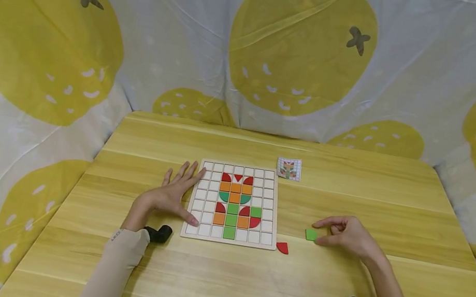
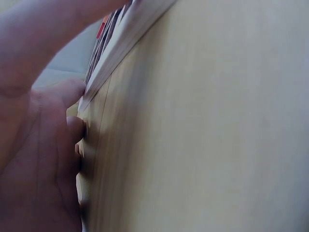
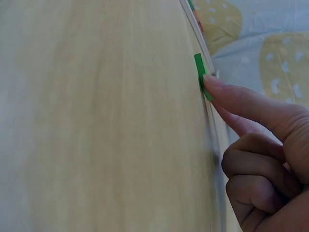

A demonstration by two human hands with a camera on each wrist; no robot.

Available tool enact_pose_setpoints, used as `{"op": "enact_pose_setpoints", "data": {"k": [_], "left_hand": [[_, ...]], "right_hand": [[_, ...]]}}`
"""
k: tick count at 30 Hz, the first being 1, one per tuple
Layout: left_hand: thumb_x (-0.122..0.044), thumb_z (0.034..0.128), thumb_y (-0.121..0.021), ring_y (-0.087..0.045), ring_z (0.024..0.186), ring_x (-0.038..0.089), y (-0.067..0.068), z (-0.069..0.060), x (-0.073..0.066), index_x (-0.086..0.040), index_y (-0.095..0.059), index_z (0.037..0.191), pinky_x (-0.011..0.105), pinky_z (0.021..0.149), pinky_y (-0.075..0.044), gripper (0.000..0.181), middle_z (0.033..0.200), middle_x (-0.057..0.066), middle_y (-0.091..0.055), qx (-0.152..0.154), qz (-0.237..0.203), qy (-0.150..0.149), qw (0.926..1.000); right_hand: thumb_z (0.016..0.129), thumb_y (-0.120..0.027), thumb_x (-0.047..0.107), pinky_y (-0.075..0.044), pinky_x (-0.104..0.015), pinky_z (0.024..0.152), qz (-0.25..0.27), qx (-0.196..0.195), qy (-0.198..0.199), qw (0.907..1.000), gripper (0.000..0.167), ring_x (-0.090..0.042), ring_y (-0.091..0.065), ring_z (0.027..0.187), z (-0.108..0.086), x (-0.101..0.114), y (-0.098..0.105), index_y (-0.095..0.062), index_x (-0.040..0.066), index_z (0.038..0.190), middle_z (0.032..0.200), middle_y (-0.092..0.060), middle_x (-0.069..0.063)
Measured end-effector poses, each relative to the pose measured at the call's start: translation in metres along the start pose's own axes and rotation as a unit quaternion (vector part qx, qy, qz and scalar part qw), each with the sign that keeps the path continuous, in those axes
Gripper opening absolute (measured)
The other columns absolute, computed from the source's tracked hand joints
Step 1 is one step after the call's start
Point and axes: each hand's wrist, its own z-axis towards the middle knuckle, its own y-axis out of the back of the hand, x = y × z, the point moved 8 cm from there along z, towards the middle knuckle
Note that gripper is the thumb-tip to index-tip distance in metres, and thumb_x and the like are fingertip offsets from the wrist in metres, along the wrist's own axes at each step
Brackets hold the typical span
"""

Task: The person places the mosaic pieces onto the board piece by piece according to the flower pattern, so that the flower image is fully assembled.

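A square wooden grid board [image 1: 228, 242] lies in the middle of the head view, with red, orange and green tiles forming a flower-like pattern. My left hand [image 1: 171, 194] has its fingers spread at the board's left side, the thumb and index finger resting on the rim; the left wrist view shows the board's side [image 2: 113, 58] close by. To the right of the board, my right hand [image 1: 353, 236] pinches a green square tile [image 1: 310, 235] between thumb and index finger. In the right wrist view that tile [image 3: 199, 66] appears tilted, its other fingers curled.
A loose red quarter-circle tile [image 1: 282, 248] lies by the board's lower right corner. Behind the upper right corner lies a small pattern card [image 1: 288, 169]. The wooden table [image 1: 215, 286] ends at a lemon-print cloth [image 1: 200, 32].
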Motion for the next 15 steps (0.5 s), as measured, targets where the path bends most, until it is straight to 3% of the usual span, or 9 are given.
{"op": "enact_pose_setpoints", "data": {"k": [15], "left_hand": [[-0.057,0.0668,-0.093,0.022,0.159,0.042,0.000,0.000,0.000,-0.012,-0.001,0.168,0.073,0.120,0.017,0.143,0.173,0.019,0.019,0.001,0.002,0.003,1.0000]], "right_hand": [[0.082,-0.087,0.010,-0.023,-0.022,0.052,-0.010,-0.021,0.023,0.9995,0.035,-0.006,-0.024,0.055,0.013,0.014,-0.005,-0.075,-0.004,0.112,0.061,-0.025,0.006]]}}
